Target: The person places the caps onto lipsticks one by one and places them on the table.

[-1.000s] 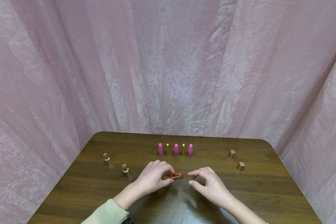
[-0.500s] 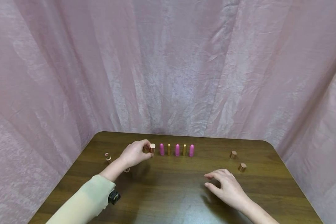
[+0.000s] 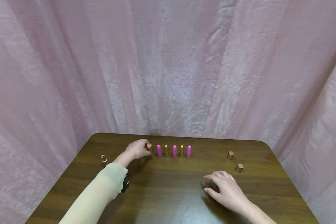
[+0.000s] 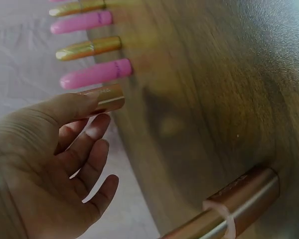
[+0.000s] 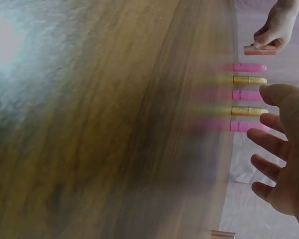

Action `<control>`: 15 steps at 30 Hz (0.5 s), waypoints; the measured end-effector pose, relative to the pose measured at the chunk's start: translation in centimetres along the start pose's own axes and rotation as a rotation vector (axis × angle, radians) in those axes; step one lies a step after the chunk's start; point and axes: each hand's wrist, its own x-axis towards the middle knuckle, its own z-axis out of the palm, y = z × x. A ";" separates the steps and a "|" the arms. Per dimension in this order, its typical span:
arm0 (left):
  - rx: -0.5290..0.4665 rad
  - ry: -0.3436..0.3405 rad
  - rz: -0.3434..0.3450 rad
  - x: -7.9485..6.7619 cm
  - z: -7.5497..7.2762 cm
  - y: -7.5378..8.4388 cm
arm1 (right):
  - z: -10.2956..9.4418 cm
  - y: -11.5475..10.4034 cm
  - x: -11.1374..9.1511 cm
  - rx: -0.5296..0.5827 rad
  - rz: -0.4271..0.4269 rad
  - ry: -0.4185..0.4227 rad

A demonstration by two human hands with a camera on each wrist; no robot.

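My left hand (image 3: 136,149) pinches a capped rose-gold lipstick (image 3: 149,149) between thumb and fingers. It is upright at the left end of a row of pink and gold tubes. The nearest tube to it is a pink one (image 3: 159,151), with a narrow gap between them; a gold one (image 3: 166,151) stands just past that. In the left wrist view the thumb lies along the side of the lipstick (image 4: 112,97). My right hand (image 3: 226,191) hovers over the right part of the table, fingers loosely bent and holding nothing.
An uncapped rose-gold lipstick base (image 3: 104,159) stands at the left. Another base (image 4: 246,201) shows close in the left wrist view. Two rose-gold caps, a farther one (image 3: 230,155) and a nearer one (image 3: 239,168), stand at the right. Pink curtain (image 3: 168,77) hangs behind the table.
My left hand has carried the rose-gold lipstick from the front middle to the row's left end, where it is now capped. My right hand has drawn back to the right.
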 end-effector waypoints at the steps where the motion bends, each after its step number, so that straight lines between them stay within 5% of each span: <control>1: 0.003 -0.020 -0.014 0.1 0.1 0.0 | 0.0 0.1 -0.1 -0.007 -0.007 0.000; 7: -0.012 -0.090 -0.075 1.0 0.5 -0.1 | 0.1 0.6 -0.8 -0.033 -0.041 -0.004; 15: -0.053 -0.103 -0.065 1.9 1.5 -0.5 | 0.4 0.7 -1.1 -0.034 -0.044 0.004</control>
